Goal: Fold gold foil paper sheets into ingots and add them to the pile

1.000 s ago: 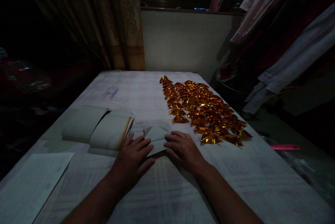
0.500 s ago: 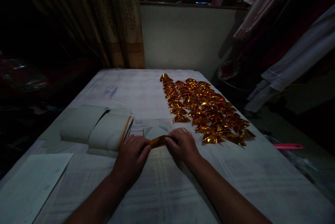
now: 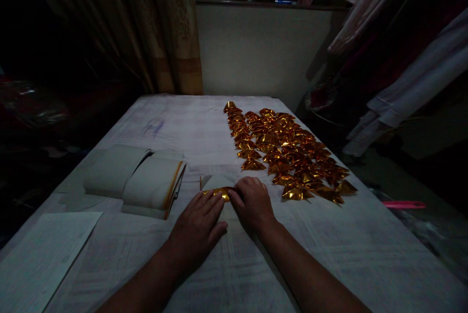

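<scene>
A gold foil paper piece lies on the cloth-covered table, partly folded so that its shiny side shows. My left hand lies flat with the fingers stretched out, the fingertips pressing on the near edge of the foil. My right hand has its fingers curled down on the right end of the same piece. A pale corner of the paper sticks out behind the hands.
Several folded gold foil shapes lie in rows at the right. A bundle of pale sheets with gold edges sits at the left, a flat sheet at the near left. Hanging clothes and a curtain stand behind.
The pale paper has been folded over, so its gold side now shows. Both hands lifted and pinched it, then came down; my left hand is flat again and pressing.
</scene>
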Demonstrator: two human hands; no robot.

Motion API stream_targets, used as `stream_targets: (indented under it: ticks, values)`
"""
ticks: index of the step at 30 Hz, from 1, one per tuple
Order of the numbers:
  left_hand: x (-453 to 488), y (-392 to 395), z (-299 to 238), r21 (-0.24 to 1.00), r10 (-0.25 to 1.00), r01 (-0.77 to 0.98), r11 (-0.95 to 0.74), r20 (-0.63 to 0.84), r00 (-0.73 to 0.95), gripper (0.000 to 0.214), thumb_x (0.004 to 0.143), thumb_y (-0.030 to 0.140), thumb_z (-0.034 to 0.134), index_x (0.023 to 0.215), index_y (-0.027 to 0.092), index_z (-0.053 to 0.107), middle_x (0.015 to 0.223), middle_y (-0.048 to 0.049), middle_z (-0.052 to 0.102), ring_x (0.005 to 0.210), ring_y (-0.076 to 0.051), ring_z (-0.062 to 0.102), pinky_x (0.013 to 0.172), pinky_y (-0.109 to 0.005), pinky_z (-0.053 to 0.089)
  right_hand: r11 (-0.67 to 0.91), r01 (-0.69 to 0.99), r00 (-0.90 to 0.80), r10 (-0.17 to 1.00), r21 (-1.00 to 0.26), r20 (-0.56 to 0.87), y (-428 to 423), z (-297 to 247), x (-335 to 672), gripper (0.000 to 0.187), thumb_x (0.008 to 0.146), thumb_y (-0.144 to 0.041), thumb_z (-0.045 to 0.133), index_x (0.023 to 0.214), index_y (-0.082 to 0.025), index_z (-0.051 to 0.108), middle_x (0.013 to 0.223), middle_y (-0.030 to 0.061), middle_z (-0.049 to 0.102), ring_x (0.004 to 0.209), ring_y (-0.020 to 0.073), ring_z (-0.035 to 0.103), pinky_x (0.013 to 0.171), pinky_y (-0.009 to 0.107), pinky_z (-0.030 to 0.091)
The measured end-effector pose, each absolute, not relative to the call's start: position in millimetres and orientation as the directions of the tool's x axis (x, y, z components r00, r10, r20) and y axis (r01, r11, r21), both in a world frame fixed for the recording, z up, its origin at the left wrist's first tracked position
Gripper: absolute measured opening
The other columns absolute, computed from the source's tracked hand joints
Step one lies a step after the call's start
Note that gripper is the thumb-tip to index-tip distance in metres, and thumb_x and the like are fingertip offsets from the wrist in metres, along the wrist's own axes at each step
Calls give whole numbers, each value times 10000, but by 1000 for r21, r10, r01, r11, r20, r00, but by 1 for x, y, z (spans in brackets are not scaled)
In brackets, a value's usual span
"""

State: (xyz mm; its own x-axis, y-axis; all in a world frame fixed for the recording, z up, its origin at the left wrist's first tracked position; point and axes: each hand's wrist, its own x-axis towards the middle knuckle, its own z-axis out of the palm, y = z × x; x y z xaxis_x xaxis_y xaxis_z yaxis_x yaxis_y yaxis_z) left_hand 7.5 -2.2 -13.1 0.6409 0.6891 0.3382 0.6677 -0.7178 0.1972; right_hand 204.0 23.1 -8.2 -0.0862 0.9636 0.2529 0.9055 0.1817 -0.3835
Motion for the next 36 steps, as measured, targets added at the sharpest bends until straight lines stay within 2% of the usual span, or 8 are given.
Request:
stream_targets:
  ticks: [5,8,12,15,19,23,32,36]
  values:
    - [6,-1,-17,212,701,673,-708,319,637,552,971,365,529,1491,208,434,1474,-116,555,1376,-272,503,1160,-491,407,194,899,-82,956,-393,283,23,-13,204,152,948,-312,624,825,-224,636,894,44,646,911,227,546,792,333,353]
    - [6,-2,-21,209,709,683,-700,320,629,580,968,378,538,1507,211,400,1501,-108,527,1394,-269,479,1168,-489,396,189,891,-52,946,-413,320,24,-18,205,75,946,-277,592,964,-224,642,966,62,663,945,241,558,823,347,381]
    - [5,-3,-25,189,706,691,-698,342,620,557,974,393,535,1482,191,429,1489,-114,538,1388,-274,484,1167,-483,399,219,876,-35,917,-429,397,23,-24,207,263,940,-172,513,1181,-185,618,1117,112,683,1037,260,583,897,386,422]
    - [6,-2,-24,187,703,689,-701,343,622,547,977,386,527,1479,189,434,1487,-109,542,1388,-270,485,1169,-480,397,371,841,-179,878,-394,445,18,-24,207,309,951,-164,480,1214,-190,642,1261,116,674,1194,257,568,1001,409,416]
    - [6,-1,-23,195,704,684,-703,329,629,555,981,378,516,1490,179,421,1500,-116,527,1389,-261,484,1166,-474,400,485,807,-406,870,-338,279,5,-17,206,403,991,-250,462,1371,-188,580,1447,114,574,1371,264,474,1135,484,341]
    - [-1,-2,-25,166,699,689,-706,319,640,565,995,419,494,1499,177,413,1520,-114,504,1407,-256,464,1169,-461,387,422,855,-411,906,-302,102,-6,-12,206,547,1001,-365,479,1499,-142,439,1582,135,382,1483,288,320,1209,569,214]
    - [-34,-14,-20,8,743,760,-650,218,633,589,996,551,430,1463,195,482,1487,-101,542,1375,-284,502,1153,-493,349,322,913,-330,944,-251,10,-10,-9,211,638,1013,-510,435,1541,-157,378,1625,129,268,1516,290,241,1231,562,161]
    - [-36,-13,-16,-17,730,757,-653,253,635,511,1005,512,437,1400,204,538,1436,-82,598,1338,-304,533,1136,-520,354,324,915,-329,944,-241,19,-10,-8,211,639,1015,-512,426,1544,-158,372,1628,123,263,1516,287,240,1231,559,165]
